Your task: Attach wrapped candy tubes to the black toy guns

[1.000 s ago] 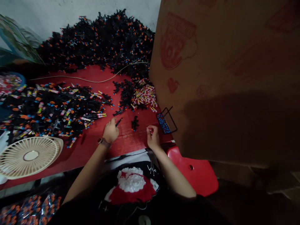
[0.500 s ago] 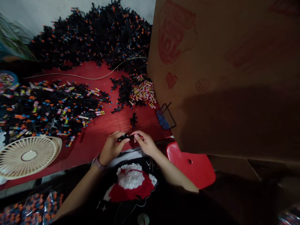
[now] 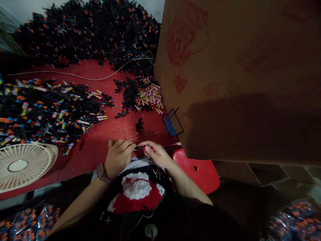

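Black piece (image 3: 139, 148), gripped between left hand (image 3: 119, 155) and right hand (image 3: 157, 154) over the near edge of the bench (image 3: 96, 138), probably from both sides for steadiness.

With the left forearm (image 3: 77, 201) and right forearm (image 3: 188, 183) slanting inward, the left hand (image 3: 119, 155) and right hand (image 3: 155, 154) nearly meet in front of the torso (image 3: 137, 217). The left shows its back, fingers (image 3: 126, 149) bent in a closed grip; the right pinches, thumb (image 3: 148, 151) close to forefinger (image 3: 146, 143).
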### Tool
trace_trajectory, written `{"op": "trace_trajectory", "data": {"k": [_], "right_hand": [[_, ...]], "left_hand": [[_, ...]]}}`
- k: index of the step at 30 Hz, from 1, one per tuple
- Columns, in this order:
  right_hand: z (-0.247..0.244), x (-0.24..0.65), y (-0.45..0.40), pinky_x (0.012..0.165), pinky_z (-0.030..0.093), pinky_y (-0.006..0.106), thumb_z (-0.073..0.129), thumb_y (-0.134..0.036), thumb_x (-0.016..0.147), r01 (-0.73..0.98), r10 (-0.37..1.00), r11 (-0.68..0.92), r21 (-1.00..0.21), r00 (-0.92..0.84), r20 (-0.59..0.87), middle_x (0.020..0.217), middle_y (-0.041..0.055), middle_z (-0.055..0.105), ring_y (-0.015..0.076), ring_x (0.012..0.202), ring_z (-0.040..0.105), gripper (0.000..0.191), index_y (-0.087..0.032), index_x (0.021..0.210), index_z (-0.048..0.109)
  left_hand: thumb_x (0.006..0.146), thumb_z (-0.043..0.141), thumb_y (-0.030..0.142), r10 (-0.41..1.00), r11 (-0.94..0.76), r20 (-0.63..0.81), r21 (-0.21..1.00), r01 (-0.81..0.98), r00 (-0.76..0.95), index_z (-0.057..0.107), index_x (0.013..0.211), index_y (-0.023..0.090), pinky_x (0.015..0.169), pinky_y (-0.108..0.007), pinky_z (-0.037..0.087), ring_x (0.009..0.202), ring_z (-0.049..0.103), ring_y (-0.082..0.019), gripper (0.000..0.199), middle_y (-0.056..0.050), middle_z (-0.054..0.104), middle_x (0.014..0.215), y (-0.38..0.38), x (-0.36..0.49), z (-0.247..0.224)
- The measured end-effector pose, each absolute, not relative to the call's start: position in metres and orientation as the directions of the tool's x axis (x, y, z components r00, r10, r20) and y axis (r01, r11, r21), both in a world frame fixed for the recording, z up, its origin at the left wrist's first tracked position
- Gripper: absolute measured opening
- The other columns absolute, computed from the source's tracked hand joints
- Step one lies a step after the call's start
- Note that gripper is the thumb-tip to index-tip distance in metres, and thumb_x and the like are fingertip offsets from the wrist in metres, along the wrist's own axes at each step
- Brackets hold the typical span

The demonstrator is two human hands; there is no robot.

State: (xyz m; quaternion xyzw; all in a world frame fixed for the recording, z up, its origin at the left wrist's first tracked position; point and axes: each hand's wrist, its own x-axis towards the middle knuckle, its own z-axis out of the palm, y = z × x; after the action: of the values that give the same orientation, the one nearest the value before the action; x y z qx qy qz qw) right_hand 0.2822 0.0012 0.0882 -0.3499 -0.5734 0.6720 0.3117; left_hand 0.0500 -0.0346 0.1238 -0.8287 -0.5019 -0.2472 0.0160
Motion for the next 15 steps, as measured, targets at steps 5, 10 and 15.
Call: {"op": "trace_trajectory", "data": {"k": [5, 10, 15], "right_hand": [[0.088, 0.289, 0.006, 0.07, 0.05, 0.027, 0.062, -0.079, 0.102, 0.014, 0.769, -0.166, -0.986, -0.624, -0.138, 0.085, 0.0, 0.063, 0.0126, 0.07, 0.053, 0.065, -0.019, 0.121, 0.078], [0.086, 0.291, 0.009, 0.073, 0.053, 0.03, 0.062, -0.074, 0.103, 0.098, 0.782, -0.083, -0.992, -0.611, -0.126, 0.09, 0.0046, 0.074, 0.0163, 0.074, 0.061, 0.061, -0.018, 0.117, 0.082], [0.075, 0.285, 0.006, 0.079, 0.058, 0.037, 0.065, -0.077, 0.098, 0.124, 0.84, -0.06, -0.99, -0.529, -0.117, 0.098, 0.0099, 0.081, 0.0251, 0.086, 0.073, 0.062, -0.018, 0.102, 0.085]], "left_hand": [[0.104, 0.057, 0.013, 0.784, -0.534, 0.468, 0.175, 0.827, 0.408, 0.079, 0.112, 0.024, 0.092, -0.044, 0.036, 0.09, 0.063, -0.025, 0.026, -0.005, 0.083, 0.104, -0.036, 0.048, 0.122], [0.1, 0.056, 0.009, 0.745, -0.595, 0.457, 0.128, 0.793, 0.486, 0.079, 0.116, 0.023, 0.097, -0.044, 0.036, 0.092, 0.063, -0.025, 0.031, -0.005, 0.083, 0.108, -0.036, 0.043, 0.122], [0.101, 0.053, 0.009, 0.719, -0.634, 0.427, 0.083, 0.769, 0.548, 0.077, 0.126, 0.022, 0.097, -0.042, 0.037, 0.094, 0.064, -0.025, 0.037, -0.006, 0.083, 0.112, -0.043, 0.044, 0.113]]}}
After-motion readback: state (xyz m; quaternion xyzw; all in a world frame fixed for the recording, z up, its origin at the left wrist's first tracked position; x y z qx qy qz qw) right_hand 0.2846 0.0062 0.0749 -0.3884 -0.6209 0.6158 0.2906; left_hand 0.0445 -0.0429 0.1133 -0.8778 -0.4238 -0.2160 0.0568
